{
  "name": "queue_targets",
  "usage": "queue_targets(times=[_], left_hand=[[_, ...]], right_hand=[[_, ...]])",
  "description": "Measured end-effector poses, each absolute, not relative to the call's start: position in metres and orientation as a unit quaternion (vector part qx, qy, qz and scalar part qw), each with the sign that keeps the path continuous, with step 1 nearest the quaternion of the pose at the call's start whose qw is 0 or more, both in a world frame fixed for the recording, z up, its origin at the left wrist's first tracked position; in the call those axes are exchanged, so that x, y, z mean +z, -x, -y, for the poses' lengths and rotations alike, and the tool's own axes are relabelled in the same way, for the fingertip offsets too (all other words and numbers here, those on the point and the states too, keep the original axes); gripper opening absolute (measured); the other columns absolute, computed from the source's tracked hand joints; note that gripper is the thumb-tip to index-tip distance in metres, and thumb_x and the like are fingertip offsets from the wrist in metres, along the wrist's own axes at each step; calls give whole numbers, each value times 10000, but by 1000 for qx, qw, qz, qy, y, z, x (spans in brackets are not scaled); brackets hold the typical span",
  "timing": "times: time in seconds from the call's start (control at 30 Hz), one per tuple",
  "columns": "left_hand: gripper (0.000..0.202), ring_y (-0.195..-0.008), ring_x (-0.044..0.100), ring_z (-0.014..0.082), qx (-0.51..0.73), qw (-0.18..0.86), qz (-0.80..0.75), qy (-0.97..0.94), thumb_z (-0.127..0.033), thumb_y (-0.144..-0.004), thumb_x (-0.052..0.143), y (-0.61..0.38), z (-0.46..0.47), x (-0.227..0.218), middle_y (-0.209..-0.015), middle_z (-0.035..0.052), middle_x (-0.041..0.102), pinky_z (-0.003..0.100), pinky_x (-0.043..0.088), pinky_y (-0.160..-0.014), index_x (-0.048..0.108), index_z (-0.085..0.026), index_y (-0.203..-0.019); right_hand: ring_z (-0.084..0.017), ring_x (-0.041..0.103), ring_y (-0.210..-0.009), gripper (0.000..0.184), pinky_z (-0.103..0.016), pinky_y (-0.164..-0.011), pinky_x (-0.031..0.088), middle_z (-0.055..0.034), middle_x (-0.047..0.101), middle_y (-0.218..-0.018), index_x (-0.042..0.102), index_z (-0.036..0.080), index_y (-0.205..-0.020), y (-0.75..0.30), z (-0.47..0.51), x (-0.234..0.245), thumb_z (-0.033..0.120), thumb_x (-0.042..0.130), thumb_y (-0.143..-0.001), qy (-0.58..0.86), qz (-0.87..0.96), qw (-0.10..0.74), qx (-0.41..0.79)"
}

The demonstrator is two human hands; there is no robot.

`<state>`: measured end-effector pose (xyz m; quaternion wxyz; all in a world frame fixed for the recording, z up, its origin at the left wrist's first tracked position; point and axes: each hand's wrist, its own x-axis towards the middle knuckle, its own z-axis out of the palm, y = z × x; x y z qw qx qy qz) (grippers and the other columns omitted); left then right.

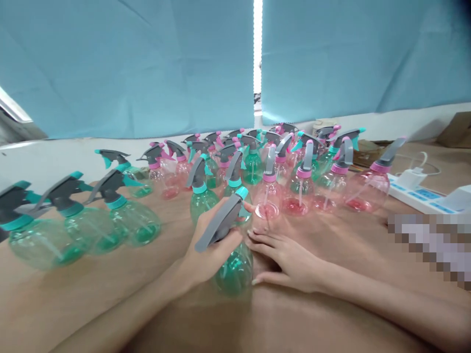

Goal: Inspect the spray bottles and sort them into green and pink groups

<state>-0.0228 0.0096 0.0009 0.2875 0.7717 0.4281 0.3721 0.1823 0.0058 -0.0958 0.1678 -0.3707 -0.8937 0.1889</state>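
Note:
My left hand [206, 250] is wrapped round the neck of a clear green spray bottle [235, 274] with a grey trigger head and a teal nozzle. The bottle stands near the middle of the table, and the fingers hide its collar. To its right, my right hand [289, 257] lies low over the tabletop, palm down, fingers stretched and apart, holding nothing. Its fingertips are close to the green bottle; whether they touch it I cannot tell. Just beyond stands a pink spray bottle [269, 198], beside another green spray bottle [200, 198].
Several green spray bottles [134, 220] line the left side. More pink and green bottles crowd the back of the brown table [176, 318]. A white power strip [419, 193] with plugs lies at the right, and a cardboard box [456, 130] behind it. Blue sheeting [128, 68] covers the wall.

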Motion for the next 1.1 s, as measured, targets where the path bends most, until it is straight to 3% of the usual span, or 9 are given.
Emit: queue_targets(times=[0.1,0.17,0.3,0.37,0.53,0.67,0.77,0.87,1.1], left_hand=[[402,-874,671,215,388,334,-416,-751,-131,-732,491,28,-16,1,-900,1,705,318,535,-715,639,-290,-1070],[403,-894,669,223,394,345,-418,-742,-139,-727,498,29,-19,1,-888,1,707,335,532,-761,638,-293,-1073],[395,-608,606,195,378,354,-439,-734,-171,-712,494,29,-18,2,-688,-19,629,321,490,-578,638,-293,-1059],[382,-551,559,175,380,355,-441,-731,-175,-706,494,29,-18,2,-695,-22,609,313,469,-549,637,-293,-1041],[336,-609,579,174,373,375,-433,-730,-172,-725,506,31,-18,2,-725,-23,599,297,474,-572,613,-291,-1020],[270,-529,511,138,380,375,-430,-728,-188,-739,502,31,-18,2,-777,-23,613,306,489,-602,588,-276,-980],[227,-453,409,133,365,370,-440,-732,-211,-742,499,31,-18,3,-616,-50,482,299,424,-514,581,-272,-945],[151,-467,395,139,361,369,-439,-735,-222,-741,501,32,-18,5,-593,-54,393,293,372,-488,557,-267,-874],[143,-513,431,132,353,380,-431,-738,-205,-723,498,32,-20,6,-628,-41,427,265,353,-492,542,-245,-853]], right_hand=[[-322,304,-1412,802,-521,-1147,261,-132,344,-1528,444,164,-1436,-177,-8,-93,708,475,-847,363,898,148,199],[-323,283,-1420,806,-525,-1152,247,-126,325,-1536,441,168,-1438,-176,-9,-92,714,466,-846,363,898,140,205],[-318,283,-1422,755,-527,-1153,244,-113,342,-1531,435,207,-1443,-178,-9,-95,681,491,-858,362,894,150,216],[-312,288,-1421,729,-525,-1154,245,-108,352,-1528,427,225,-1447,-179,-9,-97,657,506,-866,361,892,158,220],[-288,264,-1432,683,-505,-1161,240,-82,340,-1537,406,250,-1458,-180,-11,-97,643,452,-901,362,895,138,220],[-284,266,-1431,653,-504,-1164,235,-69,335,-1537,409,265,-1453,-182,-13,-96,625,455,-911,358,893,142,232],[-289,265,-1430,655,-511,-1162,235,-69,333,-1536,403,269,-1455,-182,-13,-97,621,468,-906,359,892,147,235],[-283,260,-1432,648,-506,-1164,235,-64,326,-1539,392,276,-1460,-182,-13,-98,614,466,-911,359,892,144,234],[-285,273,-1428,617,-508,-1162,241,-69,336,-1534,430,254,-1442,-182,-13,-98,590,460,-926,357,892,153,232]])
